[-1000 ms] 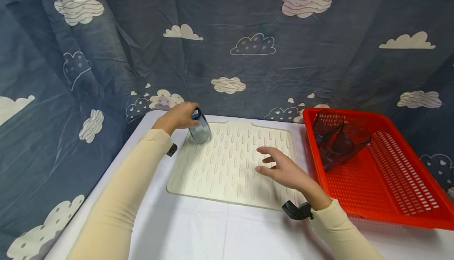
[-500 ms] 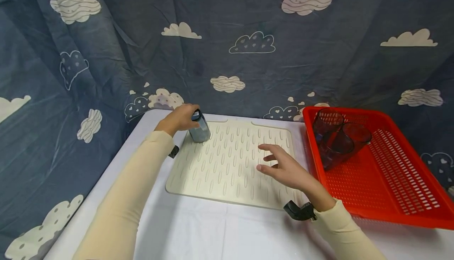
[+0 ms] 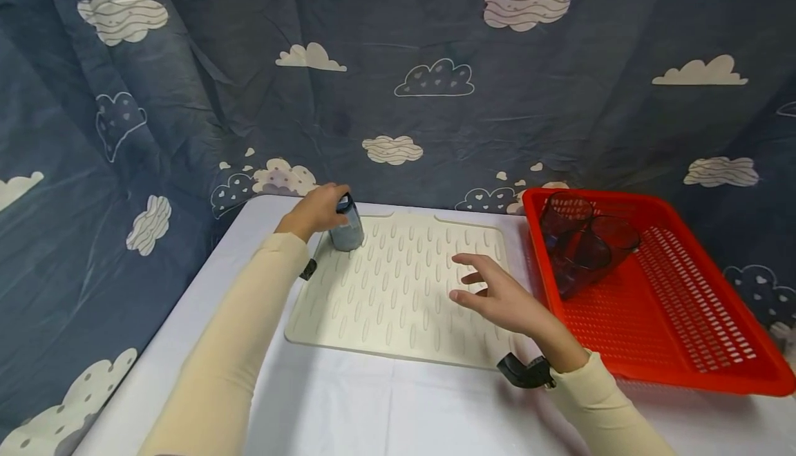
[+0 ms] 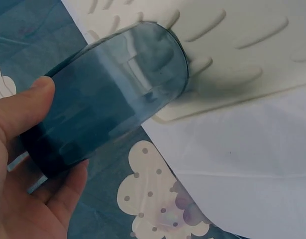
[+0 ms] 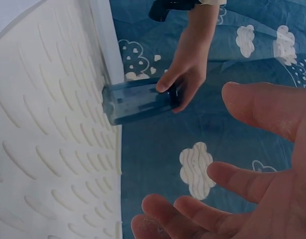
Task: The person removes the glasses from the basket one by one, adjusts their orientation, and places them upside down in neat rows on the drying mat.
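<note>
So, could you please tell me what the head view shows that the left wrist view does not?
Only the head view shows the red basket with dark cups, and the open right hand over the mat. Only the left wrist view shows, close up, the glass's mouth down at the mat's corner. Both show the left hand gripping the glass on the mat.

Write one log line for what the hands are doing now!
left hand: holds blue glass on mat | right hand: open above mat | red basket: dark glasses
</note>
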`<state>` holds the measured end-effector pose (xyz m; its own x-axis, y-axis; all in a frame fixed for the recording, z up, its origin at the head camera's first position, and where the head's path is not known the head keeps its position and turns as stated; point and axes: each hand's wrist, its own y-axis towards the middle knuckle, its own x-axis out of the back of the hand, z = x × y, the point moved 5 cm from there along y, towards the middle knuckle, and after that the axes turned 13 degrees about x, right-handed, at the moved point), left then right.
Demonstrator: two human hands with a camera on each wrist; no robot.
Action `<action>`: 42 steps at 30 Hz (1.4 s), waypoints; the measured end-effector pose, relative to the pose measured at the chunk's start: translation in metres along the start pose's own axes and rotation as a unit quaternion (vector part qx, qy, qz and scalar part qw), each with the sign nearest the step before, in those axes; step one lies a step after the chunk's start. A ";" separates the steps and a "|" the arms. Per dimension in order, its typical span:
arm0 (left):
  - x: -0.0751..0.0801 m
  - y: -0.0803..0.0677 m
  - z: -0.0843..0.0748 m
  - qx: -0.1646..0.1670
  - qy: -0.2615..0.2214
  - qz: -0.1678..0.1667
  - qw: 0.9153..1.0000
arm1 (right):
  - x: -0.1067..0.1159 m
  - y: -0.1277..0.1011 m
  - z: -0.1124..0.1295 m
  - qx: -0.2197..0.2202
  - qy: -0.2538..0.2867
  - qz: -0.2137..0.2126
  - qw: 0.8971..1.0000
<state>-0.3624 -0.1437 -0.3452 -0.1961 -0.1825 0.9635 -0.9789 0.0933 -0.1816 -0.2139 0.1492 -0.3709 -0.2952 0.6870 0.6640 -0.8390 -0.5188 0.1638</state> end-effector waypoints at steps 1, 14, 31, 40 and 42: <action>0.000 0.000 0.000 0.005 -0.001 0.000 1.000 | 0.000 0.000 0.000 0.001 0.000 0.000 1.000; -0.004 0.001 0.002 0.037 -0.047 0.009 0.998 | -0.001 -0.003 -0.003 -0.001 0.008 0.005 1.000; -0.006 0.005 0.005 0.022 -0.080 0.012 0.996 | 0.007 -0.004 0.001 0.009 0.006 0.004 1.000; -0.005 -0.002 0.009 0.014 -0.073 0.013 0.997 | 0.016 -0.009 0.006 0.018 -0.037 0.016 0.999; -0.006 -0.005 0.008 0.008 -0.068 0.013 0.998 | 0.019 -0.012 0.006 0.019 -0.050 0.015 0.998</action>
<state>-0.3573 -0.1511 -0.3514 -0.2255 -0.3120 0.9229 -0.9742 0.0848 -0.2093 -0.2067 0.1654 -0.3555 -0.2715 0.6175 0.7383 -0.8115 -0.5592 0.1693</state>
